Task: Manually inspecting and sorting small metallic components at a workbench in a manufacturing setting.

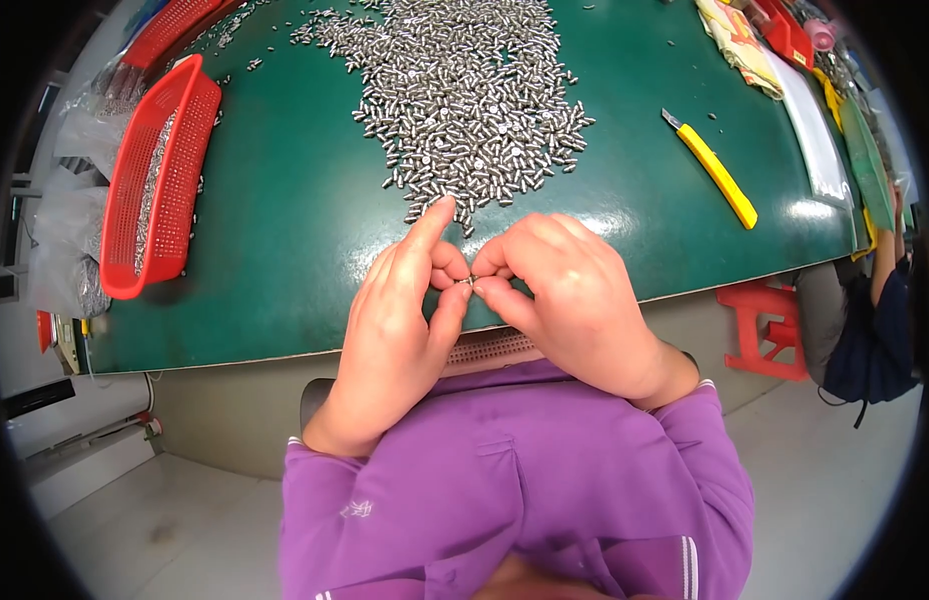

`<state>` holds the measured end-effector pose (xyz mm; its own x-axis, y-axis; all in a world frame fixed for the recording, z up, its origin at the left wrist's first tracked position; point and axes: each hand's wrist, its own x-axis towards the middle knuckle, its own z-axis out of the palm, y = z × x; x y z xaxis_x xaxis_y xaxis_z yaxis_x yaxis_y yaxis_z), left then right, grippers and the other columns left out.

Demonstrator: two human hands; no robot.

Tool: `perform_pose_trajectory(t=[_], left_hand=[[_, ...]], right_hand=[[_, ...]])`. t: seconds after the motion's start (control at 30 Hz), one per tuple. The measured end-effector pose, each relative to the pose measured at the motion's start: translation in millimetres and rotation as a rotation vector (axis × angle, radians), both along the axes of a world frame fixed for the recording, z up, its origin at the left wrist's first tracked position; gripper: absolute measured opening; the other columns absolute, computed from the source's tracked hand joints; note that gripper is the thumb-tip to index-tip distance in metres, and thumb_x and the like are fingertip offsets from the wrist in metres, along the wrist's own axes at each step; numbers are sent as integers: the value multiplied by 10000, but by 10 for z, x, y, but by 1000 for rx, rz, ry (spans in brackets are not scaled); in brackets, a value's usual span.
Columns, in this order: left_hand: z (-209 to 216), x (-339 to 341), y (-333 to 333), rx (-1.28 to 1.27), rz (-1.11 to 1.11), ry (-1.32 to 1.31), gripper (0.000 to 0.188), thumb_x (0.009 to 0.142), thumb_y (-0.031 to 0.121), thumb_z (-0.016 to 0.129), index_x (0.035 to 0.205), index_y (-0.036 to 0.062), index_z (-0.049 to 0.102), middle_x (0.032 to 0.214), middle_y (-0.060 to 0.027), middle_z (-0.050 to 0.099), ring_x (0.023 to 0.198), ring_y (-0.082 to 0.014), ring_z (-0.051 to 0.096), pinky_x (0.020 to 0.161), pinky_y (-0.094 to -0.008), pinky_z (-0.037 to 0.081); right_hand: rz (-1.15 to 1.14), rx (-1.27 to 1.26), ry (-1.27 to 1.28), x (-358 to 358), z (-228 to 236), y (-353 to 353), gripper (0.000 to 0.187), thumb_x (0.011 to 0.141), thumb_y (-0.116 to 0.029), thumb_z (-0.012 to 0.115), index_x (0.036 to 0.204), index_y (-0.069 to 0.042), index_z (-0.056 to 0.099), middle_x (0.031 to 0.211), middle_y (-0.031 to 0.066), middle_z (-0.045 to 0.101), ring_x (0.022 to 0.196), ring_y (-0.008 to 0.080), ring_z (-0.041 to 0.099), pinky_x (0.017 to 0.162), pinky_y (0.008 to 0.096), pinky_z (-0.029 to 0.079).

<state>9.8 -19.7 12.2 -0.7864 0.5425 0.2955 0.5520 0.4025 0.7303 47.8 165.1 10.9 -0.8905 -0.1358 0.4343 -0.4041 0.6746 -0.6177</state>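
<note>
Both of my hands meet near the front edge of the green table. Between their fingertips is a small shiny metal piece, mostly covered, so its exact kind does not show. My left hand pinches it from one side, its index finger stretched toward the pile. From the other side my right hand grips it with thumb and fingertips. Just beyond my fingers spreads a big pile of small silvery pointed metal pieces, its near tip close to my left index finger.
A red perforated basket holding small metal pieces stands at the left. At right lies a yellow utility knife, blade out. A pinkish basket shows below the table edge. A red stool and another person's dark clothing are at far right.
</note>
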Motion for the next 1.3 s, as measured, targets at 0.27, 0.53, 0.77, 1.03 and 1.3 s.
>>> perform_pose_trajectory(t=[0.27, 0.53, 0.77, 1.03, 1.3], left_hand=[[-86, -6, 3, 96, 13, -56, 623, 808, -147, 653, 1405, -8, 542, 912, -22, 606, 853, -115, 581, 777, -272, 494], [-49, 44, -12, 85, 79, -95, 610, 813, -121, 670, 1396, 23, 560, 930, 2, 640, 870, -95, 592, 809, -268, 491], [-58, 11, -35, 83, 49, -24, 620, 808, -121, 669, 1400, 23, 558, 969, -31, 652, 885, -124, 608, 817, -277, 496], [-65, -1, -68, 89, 18, -17, 619, 812, -125, 660, 1403, 26, 558, 967, -34, 643, 871, -131, 600, 806, -284, 496], [93, 99, -77, -7, -86, -106, 649, 782, -119, 710, 1399, 29, 574, 880, -35, 656, 834, -160, 618, 778, -311, 504]], right_hand=[[15, -2, 16, 13, -38, -17, 160, 785, -52, 736, 881, -75, 610, 836, 80, 587, 784, 301, 578, 699, 425, 482], [43, -21, 52, 26, -65, -47, 152, 800, -22, 698, 911, -59, 600, 851, 97, 596, 814, 316, 586, 747, 441, 481], [54, 4, 33, 14, -14, 6, 181, 798, -4, 691, 945, -44, 594, 886, 107, 601, 842, 318, 590, 771, 438, 481], [79, -12, 9, 7, 49, -31, 203, 802, -72, 743, 962, -53, 618, 894, 94, 578, 833, 313, 569, 770, 429, 476], [178, 19, -20, 141, 12, 123, 166, 804, -121, 758, 898, -72, 631, 871, 89, 562, 833, 314, 569, 761, 426, 476]])
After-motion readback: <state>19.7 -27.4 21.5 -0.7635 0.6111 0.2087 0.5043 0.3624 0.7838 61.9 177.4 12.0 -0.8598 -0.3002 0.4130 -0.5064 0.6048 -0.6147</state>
